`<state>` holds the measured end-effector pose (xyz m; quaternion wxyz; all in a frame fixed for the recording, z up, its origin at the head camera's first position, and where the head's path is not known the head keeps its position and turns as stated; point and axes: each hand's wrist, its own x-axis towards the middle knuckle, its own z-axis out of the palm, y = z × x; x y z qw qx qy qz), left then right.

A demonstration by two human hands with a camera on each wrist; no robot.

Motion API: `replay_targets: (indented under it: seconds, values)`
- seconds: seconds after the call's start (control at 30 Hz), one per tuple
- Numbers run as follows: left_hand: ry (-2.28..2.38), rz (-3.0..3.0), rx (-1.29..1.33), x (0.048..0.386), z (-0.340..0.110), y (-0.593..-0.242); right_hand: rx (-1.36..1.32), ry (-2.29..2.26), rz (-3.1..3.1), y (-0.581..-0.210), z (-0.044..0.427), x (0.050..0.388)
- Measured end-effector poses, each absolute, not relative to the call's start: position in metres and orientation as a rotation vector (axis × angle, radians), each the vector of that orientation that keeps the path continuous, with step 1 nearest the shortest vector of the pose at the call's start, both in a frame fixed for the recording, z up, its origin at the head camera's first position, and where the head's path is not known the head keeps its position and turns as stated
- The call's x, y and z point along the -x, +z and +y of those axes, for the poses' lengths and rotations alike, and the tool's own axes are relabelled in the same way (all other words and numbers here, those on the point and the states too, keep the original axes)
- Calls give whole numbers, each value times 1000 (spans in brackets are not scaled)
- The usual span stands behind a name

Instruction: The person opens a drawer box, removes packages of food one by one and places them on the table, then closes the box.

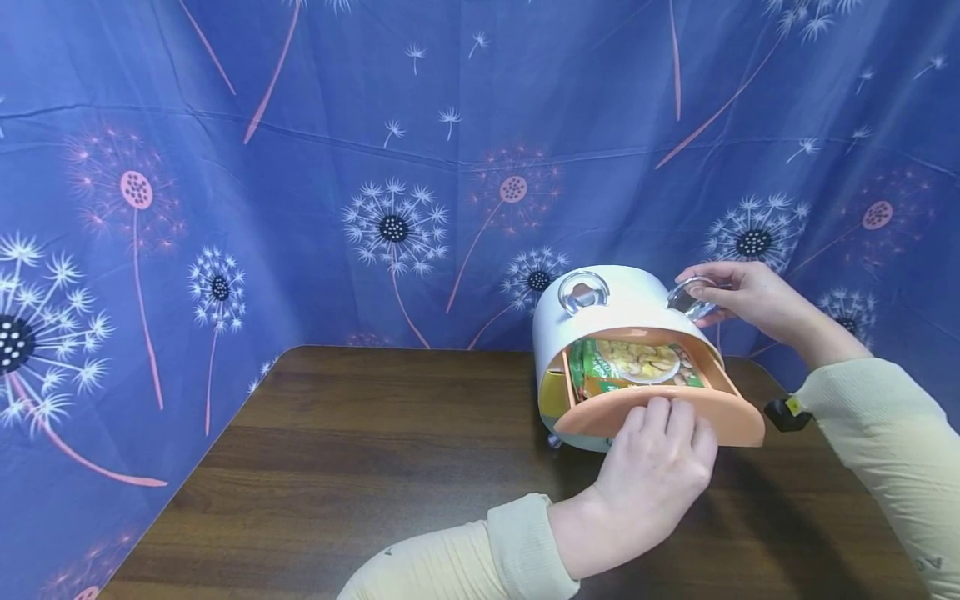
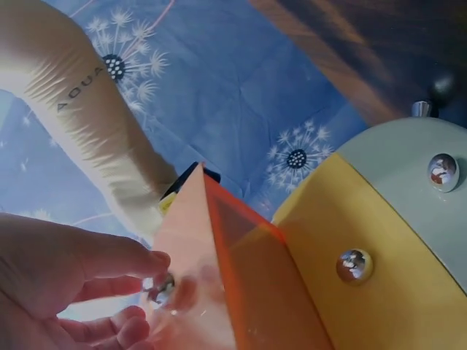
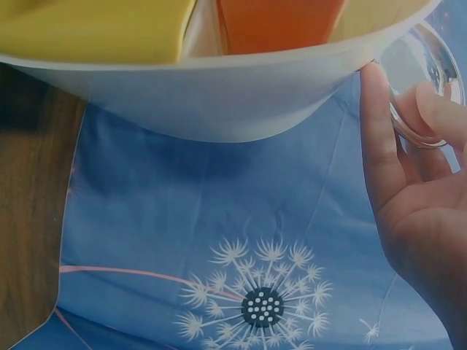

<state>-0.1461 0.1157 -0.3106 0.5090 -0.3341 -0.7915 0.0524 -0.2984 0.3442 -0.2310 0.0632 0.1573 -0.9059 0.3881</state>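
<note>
A white rounded cabinet (image 1: 622, 292) has its orange top drawer (image 1: 735, 417) pulled out, with green food packets (image 1: 637, 362) inside. My left hand (image 1: 660, 467) is at the drawer front; in the left wrist view, the fingers of my left hand (image 2: 80, 281) pinch the small silver knob (image 2: 160, 289). My right hand (image 1: 750, 300) grips a clear ring-shaped piece (image 1: 686, 300) on the cabinet's top right. In the right wrist view, my right hand (image 3: 427, 189) has thumb and fingers round that ring (image 3: 430, 73), one finger touching the white shell (image 3: 219, 102).
Below the orange drawer are a yellow drawer (image 2: 321, 240) and a pale green one (image 2: 408, 168), each with a silver knob. A second clear ring (image 1: 583, 292) stands at the cabinet's top left. The brown wooden table (image 1: 360, 433) meets a blue dandelion-patterned cloth (image 1: 450, 208) behind.
</note>
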Motion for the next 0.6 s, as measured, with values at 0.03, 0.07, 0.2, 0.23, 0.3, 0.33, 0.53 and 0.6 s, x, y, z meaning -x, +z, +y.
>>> replay_targets:
  seconds: [0.03,0.07,0.2,0.23,0.3,0.33,0.53,0.6]
  values:
    - [115,-1878,815,145,113,-307,-475,1175,-2737,-231,344,298]
    - [100,-1842,823,143,110,-302,-476,1179,-2737,-231,344,299]
    - [45,-1718,839,137,98,-284,-474,1191,-2735,-231,345,299]
    - [33,-1701,842,137,97,-280,-474,1193,-2734,-231,345,299]
    - [22,-1695,852,138,94,-276,-474,1192,-2733,-230,345,299]
    - [14,-1701,860,139,93,-275,-472,1189,-2733,-230,345,299]
    - [-26,-1773,905,148,89,-269,-477,1173,-2745,-231,346,299]
    - [-45,-1818,934,150,86,-265,-472,1169,-2750,-231,346,299]
